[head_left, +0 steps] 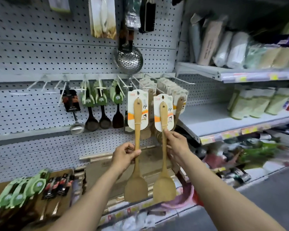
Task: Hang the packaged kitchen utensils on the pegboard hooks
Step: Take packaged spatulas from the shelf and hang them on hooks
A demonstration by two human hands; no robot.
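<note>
Two carded wooden spatulas are held upright, handles up, blades down. The left spatula (pixel 136 144) is clamped mid-handle by the left hand (pixel 124 153); the right spatula (pixel 163 147) is clamped mid-handle by the right hand (pixel 177 144), fingers curled round the shaft. Each long axis runs near vertical, so the card's hang hole (pixel 163 97) sits well above the grip.

Landmark: the wire hooks (pixel 178 80) carrying the same carded stock. Both cards are seen just below and in front of those hooks; the right spatula is nearer, the left one lies to their left, close to another hook (pixel 133 84). Judgement: a lift and push-on is needed, hole to hook tip. Contact with any hook cannot be told.
</note>
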